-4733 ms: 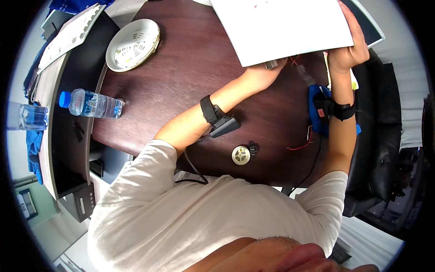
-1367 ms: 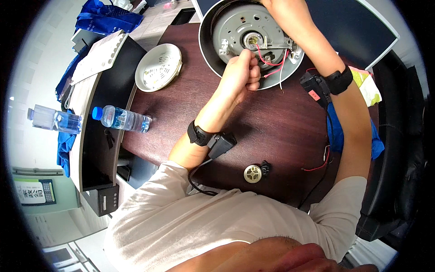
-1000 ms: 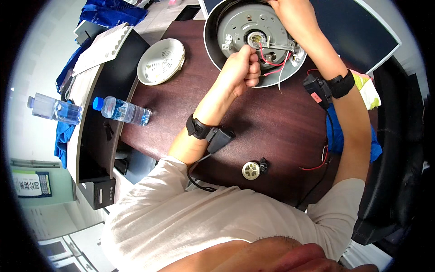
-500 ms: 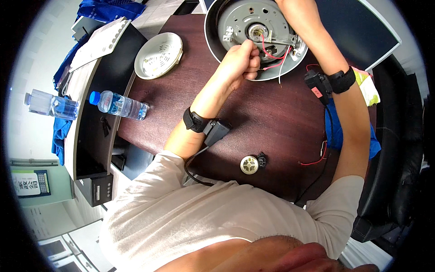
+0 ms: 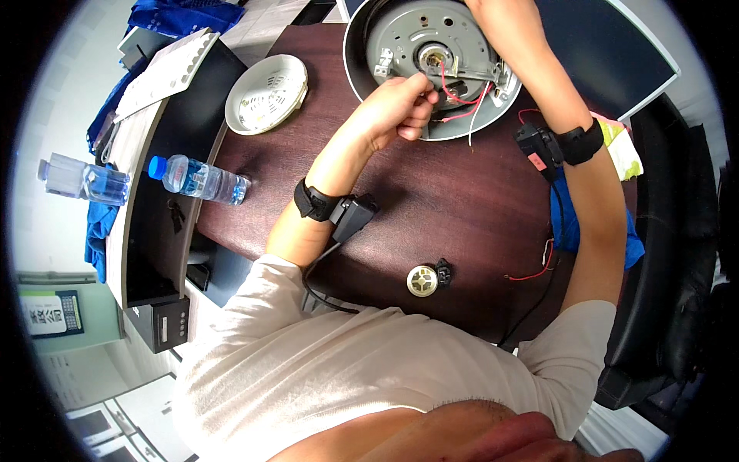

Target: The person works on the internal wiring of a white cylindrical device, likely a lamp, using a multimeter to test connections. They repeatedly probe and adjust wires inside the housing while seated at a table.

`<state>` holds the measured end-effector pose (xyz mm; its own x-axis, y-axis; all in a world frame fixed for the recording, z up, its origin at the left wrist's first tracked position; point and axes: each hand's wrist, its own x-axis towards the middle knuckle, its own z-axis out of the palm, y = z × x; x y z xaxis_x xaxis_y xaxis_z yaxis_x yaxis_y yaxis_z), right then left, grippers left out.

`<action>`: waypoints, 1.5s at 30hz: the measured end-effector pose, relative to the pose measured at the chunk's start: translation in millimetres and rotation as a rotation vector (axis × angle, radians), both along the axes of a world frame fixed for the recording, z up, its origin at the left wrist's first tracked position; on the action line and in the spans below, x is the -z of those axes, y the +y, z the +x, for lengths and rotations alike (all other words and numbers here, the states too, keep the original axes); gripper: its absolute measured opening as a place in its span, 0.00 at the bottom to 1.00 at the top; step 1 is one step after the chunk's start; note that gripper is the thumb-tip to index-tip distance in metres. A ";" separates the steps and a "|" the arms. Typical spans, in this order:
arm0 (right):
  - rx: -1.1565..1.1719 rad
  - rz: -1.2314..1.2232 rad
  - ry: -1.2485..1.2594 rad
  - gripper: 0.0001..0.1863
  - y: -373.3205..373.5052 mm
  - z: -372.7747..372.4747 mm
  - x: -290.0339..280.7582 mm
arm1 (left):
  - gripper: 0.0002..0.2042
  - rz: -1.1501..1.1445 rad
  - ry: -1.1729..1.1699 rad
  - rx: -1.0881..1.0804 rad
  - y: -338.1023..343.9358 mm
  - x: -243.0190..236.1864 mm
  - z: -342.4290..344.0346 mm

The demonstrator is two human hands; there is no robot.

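Note:
A round grey metal appliance base [image 5: 396, 35], opened and showing its inside, lies at the far edge of the table. Red wires [image 5: 457, 116] and a white wire [image 5: 476, 115] trail out of it, near its metal bracket. My left hand [image 5: 396, 108] hovers over its near rim with the fingers curled and pinched. Whatever the pinch may hold is hidden. On the far right side of the base is my right hand [image 5: 504, 23]; its fingers run out of the picture, so their grip does not show.
On the brown table [image 5: 369, 246] lie a white slotted round cover [image 5: 265, 96], a small round metal part [image 5: 422, 281] beside a black piece, and a loose red wire [image 5: 531, 275]. A water bottle [image 5: 202, 181] stands at left. Blue cloth [image 5: 566, 212] lies under my right arm.
My left hand has drawn slightly left and back toward me from the wires, its fingers still curled. The right hand has barely moved.

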<state>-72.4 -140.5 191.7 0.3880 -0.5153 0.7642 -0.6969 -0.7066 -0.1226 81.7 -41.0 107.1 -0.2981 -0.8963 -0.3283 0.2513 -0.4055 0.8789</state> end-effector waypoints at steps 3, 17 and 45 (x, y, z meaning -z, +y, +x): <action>-0.003 -0.006 -0.005 0.06 3.9 -0.7 -1.6 | 0.10 -0.008 -0.037 -0.012 0.3 -2.7 -1.3; -0.105 -0.034 -0.014 0.06 9.7 -0.8 -3.1 | 0.09 0.039 0.056 0.012 4.1 -1.0 -4.0; -0.080 0.032 -0.044 0.06 -1.5 -0.3 -3.4 | 0.10 -0.094 0.720 0.030 -4.1 31.2 -28.4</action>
